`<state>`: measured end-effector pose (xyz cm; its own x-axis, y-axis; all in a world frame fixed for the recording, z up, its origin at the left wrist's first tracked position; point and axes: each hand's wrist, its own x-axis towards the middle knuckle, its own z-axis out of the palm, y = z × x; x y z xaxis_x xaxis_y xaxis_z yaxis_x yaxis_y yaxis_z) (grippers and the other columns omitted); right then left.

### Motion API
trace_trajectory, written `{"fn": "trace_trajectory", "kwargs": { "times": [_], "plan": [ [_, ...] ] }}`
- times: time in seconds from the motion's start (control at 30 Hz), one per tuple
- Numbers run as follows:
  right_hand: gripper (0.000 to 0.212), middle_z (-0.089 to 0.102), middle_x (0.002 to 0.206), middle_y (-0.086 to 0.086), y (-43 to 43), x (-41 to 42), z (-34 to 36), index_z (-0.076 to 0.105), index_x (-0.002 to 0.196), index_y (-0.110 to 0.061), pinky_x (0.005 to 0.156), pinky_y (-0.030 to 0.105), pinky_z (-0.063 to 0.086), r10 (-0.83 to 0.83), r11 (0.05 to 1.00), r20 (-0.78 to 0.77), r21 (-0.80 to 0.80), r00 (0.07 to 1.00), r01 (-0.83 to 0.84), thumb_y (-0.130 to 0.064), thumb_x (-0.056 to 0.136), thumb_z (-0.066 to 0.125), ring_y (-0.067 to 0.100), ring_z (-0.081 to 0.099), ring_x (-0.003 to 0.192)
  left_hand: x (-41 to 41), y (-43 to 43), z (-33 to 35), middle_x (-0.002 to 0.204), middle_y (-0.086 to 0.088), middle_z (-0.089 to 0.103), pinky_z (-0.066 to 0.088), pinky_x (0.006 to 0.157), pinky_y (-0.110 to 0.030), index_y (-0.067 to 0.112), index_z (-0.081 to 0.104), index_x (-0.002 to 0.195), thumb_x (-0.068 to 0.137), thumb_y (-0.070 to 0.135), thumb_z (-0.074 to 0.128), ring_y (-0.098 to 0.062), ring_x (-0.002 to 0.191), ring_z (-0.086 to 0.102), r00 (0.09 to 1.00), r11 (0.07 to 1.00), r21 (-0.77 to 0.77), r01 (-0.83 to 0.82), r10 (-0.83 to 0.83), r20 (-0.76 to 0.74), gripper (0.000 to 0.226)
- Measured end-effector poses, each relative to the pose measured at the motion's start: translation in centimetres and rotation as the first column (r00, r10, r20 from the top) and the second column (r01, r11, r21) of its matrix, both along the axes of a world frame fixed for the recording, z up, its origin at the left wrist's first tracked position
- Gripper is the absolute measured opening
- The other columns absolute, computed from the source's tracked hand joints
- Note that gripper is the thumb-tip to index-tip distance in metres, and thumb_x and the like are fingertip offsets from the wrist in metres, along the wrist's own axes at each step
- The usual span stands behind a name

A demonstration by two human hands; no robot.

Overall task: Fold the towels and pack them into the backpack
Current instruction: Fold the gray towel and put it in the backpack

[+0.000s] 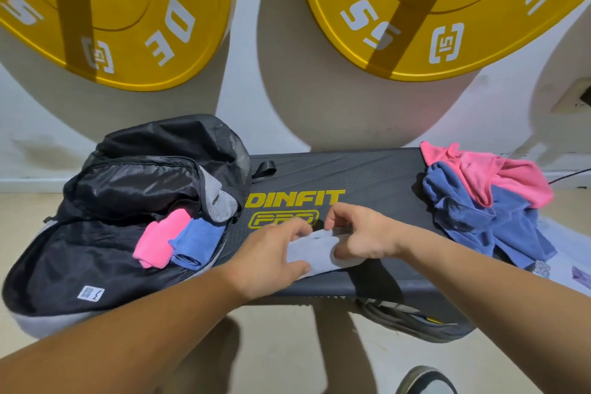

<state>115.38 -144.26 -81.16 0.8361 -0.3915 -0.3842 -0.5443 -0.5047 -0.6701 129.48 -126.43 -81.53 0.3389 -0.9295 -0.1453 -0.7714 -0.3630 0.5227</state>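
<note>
The left forearm (134, 326) reaches in lowest and closest, and the left hand (271, 253) meets the right hand (361, 233) over a small grey towel (323, 249) lying near the front edge of the black step (377, 179). The danger, as I judge it, is that the towel is small and limp: if either grip slackens mid-fold the layers could spring apart, and it lies close enough to the front edge that a careless tug might drag it to the floor. The loose pile (492, 201) of pink and blue towels at the right end hangs partly over the side and could slide if the step is jolted. Both hands are mostly closed on the cloth. The left holds its near left part with curled fingers, thumb along the near edge. The right pinches the far part between thumb and bent fingers. The backpack (64, 265) lies open at the left end, with a rolled pink towel (160, 240) and blue towel (195, 241) at its mouth.
</note>
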Motion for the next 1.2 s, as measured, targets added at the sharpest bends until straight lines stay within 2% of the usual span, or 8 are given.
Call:
{"fn": "trace_trajectory", "kwargs": {
  "times": [0.17, 0.23, 0.47, 0.6, 0.73, 0.97, 1.1, 1.2],
  "plan": [
    [0.031, 0.067, 0.093, -0.003, 3.4, 3.6, 2.8, 0.069, 0.100, -0.023, 0.076, 0.024, 0.050, -0.014, 0.985, 0.153, 0.175, 0.988, -0.013, -0.033, 0.071, 0.068, 0.012, 0.059, 0.086, 4.0, 4.9, 4.8, 0.109, 0.027, 0.068, 0.050, 0.096, -0.030, 0.047, 0.061, 0.125, 0.084, 0.040, 0.070, 0.004, 0.104, 0.062, 0.996, 0.997, 0.028, -0.076, 0.077, -0.039, 0.042],
    [0.017, 0.073, 0.098, 0.002, 5.4, 5.8, 3.9, 0.072, 0.096, -0.025, 0.082, 0.032, 0.054, 0.023, 0.990, 0.192, 0.129, 0.981, -0.048, -0.035, 0.083, 0.067, 0.012, 0.063, 0.088, 5.5, 7.5, 6.9, 0.101, 0.029, 0.069, 0.051, 0.090, -0.032, 0.056, 0.059, 0.117, 0.083, 0.050, 0.064, 0.000, 0.100, 0.064, 0.992, 0.991, 0.058, -0.120, 0.116, 0.058, 0.035],
    [0.031, 0.069, 0.113, -0.004, 13.2, 14.2, 7.4, 0.068, 0.121, -0.022, 0.090, 0.030, 0.048, 0.215, 0.959, 0.408, -0.259, 0.887, -0.113, -0.038, 0.095, 0.063, 0.016, 0.063, 0.101, 11.8, 17.1, 9.5, 0.068, 0.006, 0.057, 0.045, 0.067, -0.031, 0.020, 0.063, 0.078, 0.087, 0.023, 0.066, -0.007, 0.064, 0.049, 0.935, 0.935, 0.009, -0.355, 0.355, -0.023, 0.010],
    [0.028, 0.065, 0.105, -0.001, 14.4, 17.7, 7.0, 0.068, 0.112, -0.020, 0.085, 0.040, 0.053, 0.511, 0.733, 0.387, -0.663, 0.768, -0.154, -0.034, 0.090, 0.059, 0.024, 0.059, 0.102, 16.1, 21.9, 7.3, 0.069, -0.002, 0.058, 0.049, 0.067, -0.034, 0.012, 0.061, 0.075, 0.082, 0.028, 0.068, -0.025, 0.070, 0.059, 0.667, 0.663, 0.073, -0.745, 0.744, 0.041, 0.019],
    [0.041, 0.066, 0.110, 0.007, 14.9, 20.2, 4.2, 0.067, 0.110, -0.014, 0.085, 0.044, 0.053, 0.596, 0.503, 0.123, -0.828, 0.793, -0.249, -0.039, 0.081, 0.052, 0.032, 0.061, 0.103, 18.6, 23.0, 5.8, 0.072, -0.012, 0.061, 0.048, 0.061, -0.031, 0.007, 0.059, 0.074, 0.079, 0.020, 0.065, -0.036, 0.074, 0.065, 0.491, 0.495, 0.098, -0.863, 0.869, -0.064, 0.015],
    [0.065, 0.072, 0.099, 0.011, 13.1, 22.5, 1.2, 0.065, 0.124, -0.007, 0.073, 0.041, 0.059, 0.482, 0.452, 0.075, -0.875, 0.873, -0.175, -0.034, 0.069, 0.085, 0.035, 0.070, 0.085, 18.5, 19.9, 1.8, 0.060, 0.001, 0.033, 0.028, 0.058, -0.029, 0.017, 0.034, 0.059, 0.090, 0.018, 0.063, -0.021, 0.063, 0.036, 0.578, 0.592, 0.127, -0.796, 0.806, -0.131, 0.043],
    [0.037, 0.067, 0.069, 0.006, 12.8, 23.9, 1.2, 0.068, 0.085, -0.011, 0.056, 0.036, 0.051, 0.429, 0.455, 0.102, -0.883, 0.898, -0.117, -0.032, 0.062, 0.088, 0.032, 0.065, 0.063, 19.0, 18.7, 0.5, 0.062, 0.002, 0.036, 0.031, 0.063, -0.027, 0.018, 0.037, 0.060, 0.092, 0.018, 0.064, -0.020, 0.064, 0.038, 0.578, 0.597, 0.068, -0.800, 0.795, -0.183, 0.042],
    [0.018, 0.068, 0.074, 0.006, 12.9, 24.7, 2.0, 0.063, 0.083, -0.013, 0.059, 0.038, 0.048, 0.371, 0.574, 0.212, -0.818, 0.904, -0.043, -0.026, 0.080, 0.074, 0.034, 0.065, 0.071, 19.3, 18.1, -0.4, 0.065, 0.001, 0.042, 0.033, 0.064, -0.028, 0.015, 0.043, 0.062, 0.089, 0.016, 0.062, -0.021, 0.068, 0.042, 0.595, 0.620, 0.042, -0.784, 0.769, -0.233, 0.033]
  ]
}}
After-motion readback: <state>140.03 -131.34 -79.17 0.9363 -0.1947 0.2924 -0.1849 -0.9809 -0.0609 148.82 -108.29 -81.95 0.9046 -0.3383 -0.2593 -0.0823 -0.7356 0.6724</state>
